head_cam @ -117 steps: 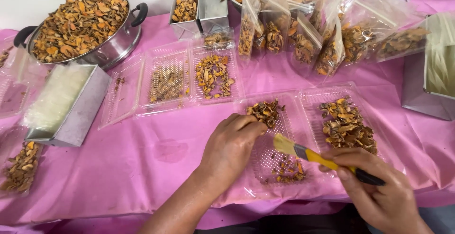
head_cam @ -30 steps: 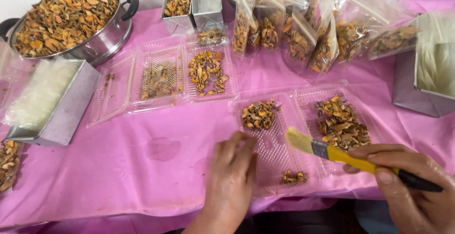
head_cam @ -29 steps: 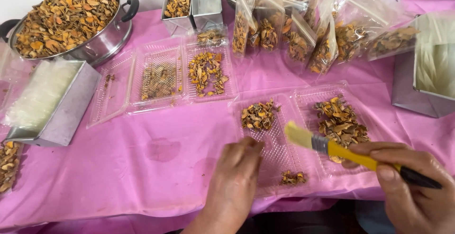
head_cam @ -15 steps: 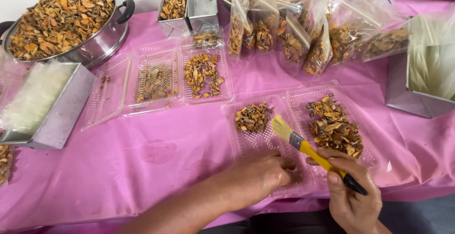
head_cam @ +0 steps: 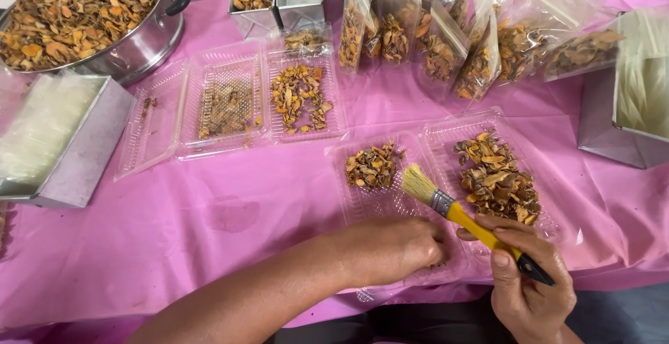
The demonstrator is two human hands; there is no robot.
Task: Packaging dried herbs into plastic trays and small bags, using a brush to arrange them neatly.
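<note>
The right hand point(head_cam: 531, 288) grips a yellow-handled paintbrush with pale bristles point(head_cam: 456, 213) like a pen, bristles raised over a clear hinged plastic tray point(head_cam: 446, 135) near the front edge of the pink-covered tabletop point(head_cam: 209, 225), so its dried orange-brown slices point(head_cam: 496, 177) can be swept. The left hand point(head_cam: 390, 250) lies curled, knuckles up, on the tray's near end, seemingly steadying it or pinching bits; its grasp is hidden

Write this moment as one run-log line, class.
left hand: in clear tray, on dried slices | right hand: holds yellow brush, bristles over tray
</note>
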